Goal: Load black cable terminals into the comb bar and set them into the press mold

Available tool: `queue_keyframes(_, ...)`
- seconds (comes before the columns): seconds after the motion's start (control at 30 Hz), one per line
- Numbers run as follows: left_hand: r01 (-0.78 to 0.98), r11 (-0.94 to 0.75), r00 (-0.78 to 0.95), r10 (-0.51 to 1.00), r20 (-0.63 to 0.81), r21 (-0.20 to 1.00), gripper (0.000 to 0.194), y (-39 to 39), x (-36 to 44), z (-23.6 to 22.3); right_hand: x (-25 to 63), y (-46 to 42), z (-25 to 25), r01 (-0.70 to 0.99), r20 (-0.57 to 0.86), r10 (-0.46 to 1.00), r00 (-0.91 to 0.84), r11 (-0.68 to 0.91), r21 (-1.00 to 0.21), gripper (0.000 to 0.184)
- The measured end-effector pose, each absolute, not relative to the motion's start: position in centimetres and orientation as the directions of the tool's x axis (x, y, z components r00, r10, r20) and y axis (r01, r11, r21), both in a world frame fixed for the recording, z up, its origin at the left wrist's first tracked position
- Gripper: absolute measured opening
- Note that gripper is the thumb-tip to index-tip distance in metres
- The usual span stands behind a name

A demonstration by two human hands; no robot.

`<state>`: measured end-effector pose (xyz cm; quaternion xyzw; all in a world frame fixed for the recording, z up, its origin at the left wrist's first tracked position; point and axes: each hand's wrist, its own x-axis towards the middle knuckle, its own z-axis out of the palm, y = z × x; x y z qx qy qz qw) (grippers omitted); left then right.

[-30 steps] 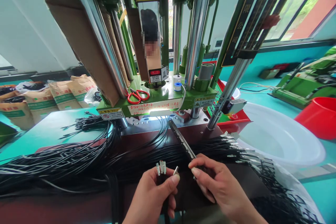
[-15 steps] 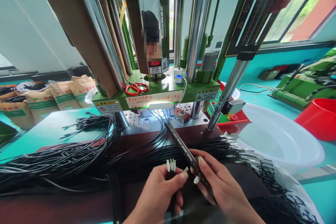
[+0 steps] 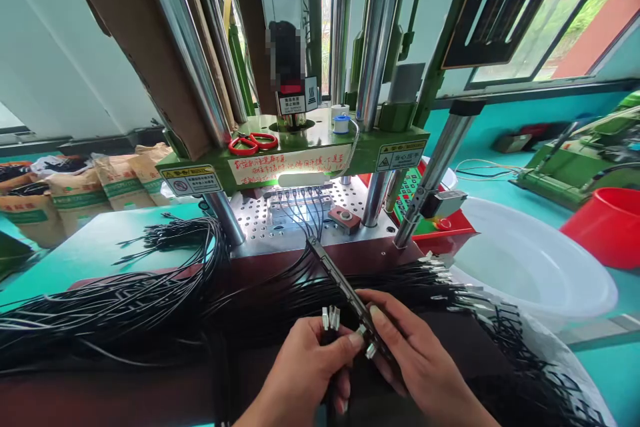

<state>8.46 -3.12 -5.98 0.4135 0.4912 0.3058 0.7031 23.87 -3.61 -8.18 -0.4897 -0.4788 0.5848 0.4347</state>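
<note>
My left hand [image 3: 305,370] is closed on a small bunch of black wires whose metal terminals [image 3: 330,317] stick up above the fingers; its thumb and forefinger pinch one terminal [image 3: 361,330]. My right hand [image 3: 415,360] grips a long black fixture bar [image 3: 340,283] that slants up toward the press, and one terminal sits against the bar near the thumb. A thick mass of black wires [image 3: 150,300] lies across the bench in front of both hands. Behind it, several wires run into the mould [image 3: 300,203] under the green press plate [image 3: 295,160].
Red scissors [image 3: 253,143] and a tape roll [image 3: 341,123] rest on the green plate between chrome columns [image 3: 373,27]. A white basin [image 3: 530,260] and a red tub [image 3: 607,223] stand to the right. Paper sacks [image 3: 95,183] are at the far left.
The green press plate has risen, uncovering the perforated mould plate and its wires. My hands have come together, with the left hand's pinched terminal now against the bar.
</note>
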Motion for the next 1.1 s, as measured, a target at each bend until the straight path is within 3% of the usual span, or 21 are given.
queue_keyframes(0.53,-0.046,0.479,0.301,0.844,-0.445,0.877,0.031,-2.8,8.7,-6.2,23.7,-3.6,-7.7,0.007,-0.151,0.969,-0.194,-0.153,-0.988,0.047)
queue_keyframes(0.7,-0.234,0.49,0.285,0.86,-0.422,0.84,0.029,-2.9,7.0,-5.8,24.7,-3.5,-7.1,-0.035,-0.208,0.964,-0.165,-0.217,-0.976,0.052)
queue_keyframes(0.8,-0.308,0.513,0.239,0.857,-0.457,0.801,0.039,-3.0,6.4,-5.8,25.1,-3.5,-7.2,-0.084,-0.234,0.955,-0.18,-0.252,-0.964,0.051)
queue_keyframes(0.93,-0.234,0.49,0.198,0.87,-0.452,0.84,0.05,-2.8,7.0,-6.5,25.0,-3.5,-7.4,-0.079,-0.247,0.948,-0.202,-0.267,-0.96,0.048)
queue_keyframes(1.1,-0.094,0.405,0.2,0.903,-0.381,0.91,0.032,-2.7,8.1,-7.0,24.9,-3.4,-7.4,-0.06,-0.239,0.946,-0.219,-0.258,-0.964,0.049)
